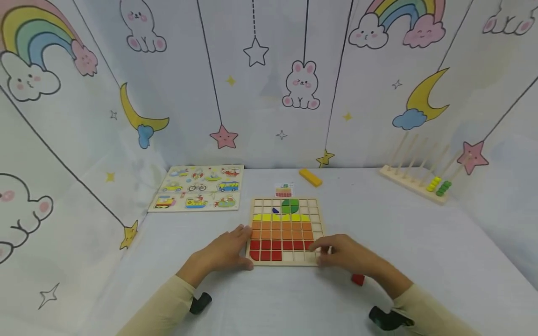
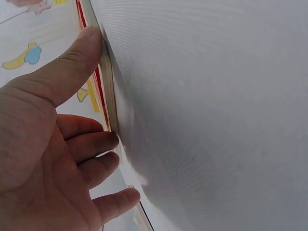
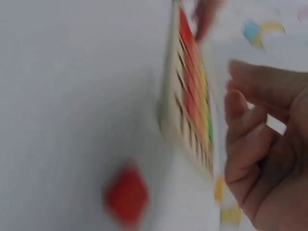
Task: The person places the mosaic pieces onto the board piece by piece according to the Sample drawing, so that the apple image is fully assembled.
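Observation:
A wooden grid board (image 1: 319, 233) lies flat on the table, with coloured tiles in its cells. Red tiles (image 1: 265, 245) fill the lower rows from the left, with orange, yellow and green ones above and a small dark blue one near the top. My left hand (image 1: 224, 247) rests along the board's left edge, thumb at the near corner and fingers extended. Over the lower right corner, my right hand (image 1: 346, 254) has its fingers loosely bent; no piece shows between thumb and forefinger (image 3: 240, 103). One loose red tile (image 1: 358, 279) lies below that wrist.
Behind the board stands a small picture card (image 1: 284, 190), with a yellow block (image 1: 310, 177) further back. A vehicle puzzle board (image 1: 195, 189) sits at the back left. At the back right is a wooden peg rack (image 1: 414, 183) with yellow and green beads.

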Tool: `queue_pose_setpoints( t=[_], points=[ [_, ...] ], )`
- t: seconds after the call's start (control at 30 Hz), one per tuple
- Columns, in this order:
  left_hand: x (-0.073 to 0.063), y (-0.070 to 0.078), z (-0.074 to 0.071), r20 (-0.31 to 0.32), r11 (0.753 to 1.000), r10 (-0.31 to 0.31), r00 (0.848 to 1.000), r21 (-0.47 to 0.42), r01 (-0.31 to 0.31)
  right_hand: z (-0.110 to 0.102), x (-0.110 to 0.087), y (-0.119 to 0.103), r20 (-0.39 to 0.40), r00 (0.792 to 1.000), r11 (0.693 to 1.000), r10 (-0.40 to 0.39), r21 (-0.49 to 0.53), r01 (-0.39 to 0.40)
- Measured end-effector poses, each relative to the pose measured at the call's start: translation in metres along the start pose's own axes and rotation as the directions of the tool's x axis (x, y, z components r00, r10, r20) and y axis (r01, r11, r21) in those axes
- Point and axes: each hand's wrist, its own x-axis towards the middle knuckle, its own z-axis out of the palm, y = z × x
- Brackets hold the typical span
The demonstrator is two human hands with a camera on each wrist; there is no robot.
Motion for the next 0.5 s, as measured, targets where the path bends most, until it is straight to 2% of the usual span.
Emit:
queue_pose_setpoints(
  t=[0.13,0.23,0.37,0.5],
  points=[
    [0.001,0.001,0.000,0.001,1.000,-0.003,1.000,0.004,0.003,-0.036,-0.040,0.034,0.058,0.996,0.997,0.071,-0.011,-0.070],
    [0.003,0.000,0.001,0.001,1.000,-0.005,1.000,0.009,0.005,-0.044,-0.060,0.058,0.106,0.993,0.998,0.060,-0.003,-0.060],
    [0.004,-0.001,0.003,-0.002,1.000,-0.005,1.000,0.012,0.005,-0.037,-0.066,0.076,0.144,0.988,0.999,-0.048,0.008,0.048],
    [0.004,-0.001,0.004,-0.005,1.000,-0.006,1.000,0.020,0.006,-0.028,-0.061,0.079,0.107,0.990,0.995,-0.094,-0.011,0.096]
  ],
)
